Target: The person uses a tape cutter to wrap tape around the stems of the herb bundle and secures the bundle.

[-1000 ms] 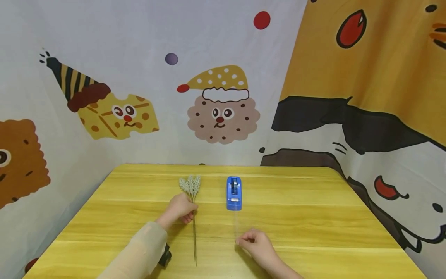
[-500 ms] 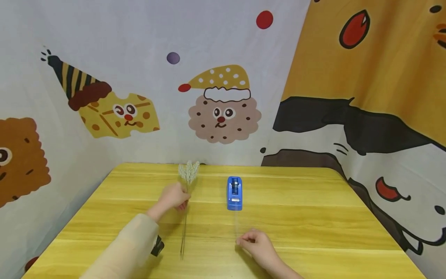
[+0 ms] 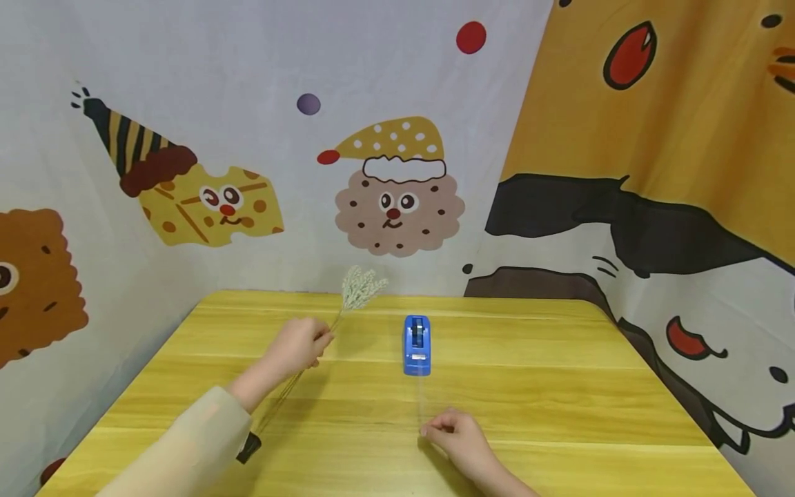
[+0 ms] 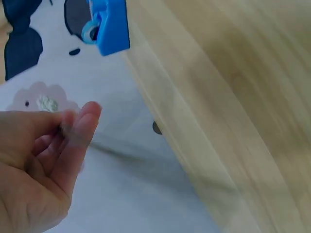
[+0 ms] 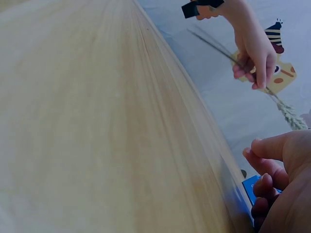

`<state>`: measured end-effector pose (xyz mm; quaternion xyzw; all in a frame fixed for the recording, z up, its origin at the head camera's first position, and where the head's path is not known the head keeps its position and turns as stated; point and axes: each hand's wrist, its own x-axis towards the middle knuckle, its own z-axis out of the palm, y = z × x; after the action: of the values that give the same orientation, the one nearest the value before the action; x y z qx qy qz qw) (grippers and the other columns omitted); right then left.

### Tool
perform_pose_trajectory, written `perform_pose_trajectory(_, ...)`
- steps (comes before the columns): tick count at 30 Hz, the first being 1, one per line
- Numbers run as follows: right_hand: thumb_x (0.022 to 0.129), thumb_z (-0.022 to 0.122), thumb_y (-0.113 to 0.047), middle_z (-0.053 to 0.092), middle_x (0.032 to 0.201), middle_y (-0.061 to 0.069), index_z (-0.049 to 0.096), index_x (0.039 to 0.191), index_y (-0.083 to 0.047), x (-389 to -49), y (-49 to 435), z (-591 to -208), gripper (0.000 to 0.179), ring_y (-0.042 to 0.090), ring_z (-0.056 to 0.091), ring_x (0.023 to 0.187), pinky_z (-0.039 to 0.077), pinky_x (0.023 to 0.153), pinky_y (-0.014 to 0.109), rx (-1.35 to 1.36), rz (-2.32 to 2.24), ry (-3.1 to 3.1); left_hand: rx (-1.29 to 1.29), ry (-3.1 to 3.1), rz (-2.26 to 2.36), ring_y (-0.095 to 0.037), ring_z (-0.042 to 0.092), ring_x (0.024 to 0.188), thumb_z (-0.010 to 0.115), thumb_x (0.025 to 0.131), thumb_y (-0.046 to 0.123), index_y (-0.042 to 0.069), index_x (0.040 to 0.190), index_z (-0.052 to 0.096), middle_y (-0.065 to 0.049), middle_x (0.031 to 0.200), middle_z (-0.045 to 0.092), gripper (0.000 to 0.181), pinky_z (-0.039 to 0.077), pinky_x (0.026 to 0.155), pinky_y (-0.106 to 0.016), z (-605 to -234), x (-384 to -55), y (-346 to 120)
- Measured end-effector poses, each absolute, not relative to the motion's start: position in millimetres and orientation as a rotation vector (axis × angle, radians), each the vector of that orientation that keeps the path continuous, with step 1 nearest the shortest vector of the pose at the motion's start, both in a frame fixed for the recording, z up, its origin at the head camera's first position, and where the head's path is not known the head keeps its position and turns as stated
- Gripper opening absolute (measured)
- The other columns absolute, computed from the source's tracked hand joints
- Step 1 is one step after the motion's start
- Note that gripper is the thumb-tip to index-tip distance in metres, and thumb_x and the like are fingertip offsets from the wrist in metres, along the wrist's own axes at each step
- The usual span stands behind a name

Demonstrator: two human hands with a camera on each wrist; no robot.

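Note:
In the head view my left hand (image 3: 301, 345) pinches a small bunch of dried flowers (image 3: 362, 287) by the thin stems, just below the pale heads. The bunch slants over the table, heads up and to the right, stem ends down near my sleeve. A blue tape dispenser (image 3: 417, 344) stands right of the flowers. From its front a clear strip of tape (image 3: 422, 404) stretches toward me, and my right hand (image 3: 458, 440) pinches the free end between thumb and forefinger. The right wrist view shows the stems (image 5: 218, 47) crossing behind the left fingers.
The yellow wood-grain table (image 3: 559, 400) carries the dispenser near its middle. A cartoon-printed curtain (image 3: 248, 55) hangs behind and along both sides. A black wrist mount (image 3: 248, 448) shows under the left sleeve (image 3: 192, 442).
My left hand has lifted the dried flowers and moved left and farther away. The bunch has swung from nearly straight to a rightward slant. My right hand, the tape and the dispenser stay put.

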<state>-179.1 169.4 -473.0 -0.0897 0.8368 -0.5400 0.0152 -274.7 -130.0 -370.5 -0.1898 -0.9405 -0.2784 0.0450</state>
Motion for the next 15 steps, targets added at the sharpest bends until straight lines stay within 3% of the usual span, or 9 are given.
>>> perform_pose_trajectory(5,0.084,0.072,-0.015,0.060,0.080,0.001,0.074,0.084,-0.003,-179,169,-473,0.013,0.012,0.050,0.075,0.042,0.067,0.023,-0.283,-1.683,2.600,-0.685,-2.721,-0.683,-0.004,0.044,0.045,0.060,0.097,0.015,0.014,0.082,0.064,0.009,0.058,0.048,0.017,0.040,0.045,-0.023,-372,-256,-133)
perform_pose_trajectory(8,0.085,0.072,-0.015,0.061,0.081,0.001,0.073,0.084,-0.002,-178,169,-473,0.013,0.012,0.051,0.076,0.042,0.068,0.023,-0.278,-1.689,2.592,-0.705,-2.643,-0.576,-0.004,0.038,0.047,0.062,0.096,0.017,0.018,0.081,0.063,0.012,0.060,0.047,0.015,0.035,0.047,-0.024,-375,-247,-136)
perform_pose_trajectory(15,0.086,0.071,-0.014,0.063,0.084,0.001,0.073,0.088,0.000,-177,170,-471,0.015,0.013,0.053,0.079,0.044,0.069,0.023,-0.261,-1.700,2.565,-0.728,-2.610,-0.522,-0.001,0.040,0.054,0.062,0.096,0.018,0.021,0.083,0.062,0.012,0.069,0.053,0.013,0.036,0.049,-0.022,-381,-229,-146)
